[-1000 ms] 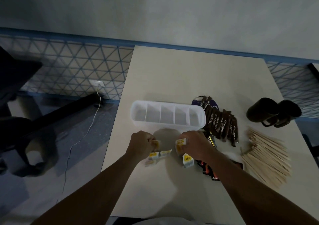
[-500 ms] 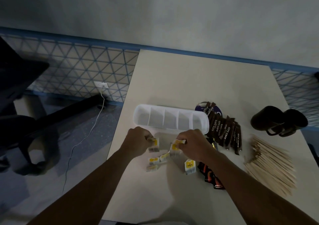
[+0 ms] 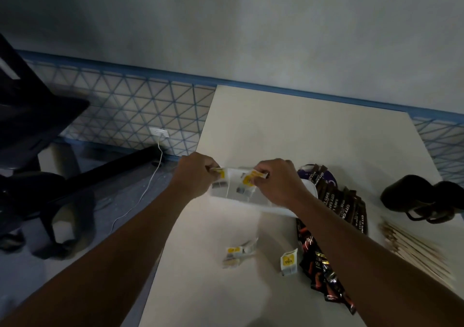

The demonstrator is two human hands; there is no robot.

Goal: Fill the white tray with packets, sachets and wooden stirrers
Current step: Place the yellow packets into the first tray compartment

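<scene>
Nearest, at 6 o'clock on the counter (image 3: 313, 126), a few tea sachets (image 3: 288, 261) are left unpicked. Farther, at 12 o'clock, the left hand (image 3: 194, 176) and right hand (image 3: 278, 183) are each pinched on yellow-tagged sachets, held over the white tray (image 3: 307, 188), apparently for dropping in. Wooden stirrers (image 3: 414, 249) lie at 3 o'clock.

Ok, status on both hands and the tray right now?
Left hand and right hand each pinching tea packets over the white tray. Loose tea packets on table. Stirrers untouched. Nothing blocking.
</scene>
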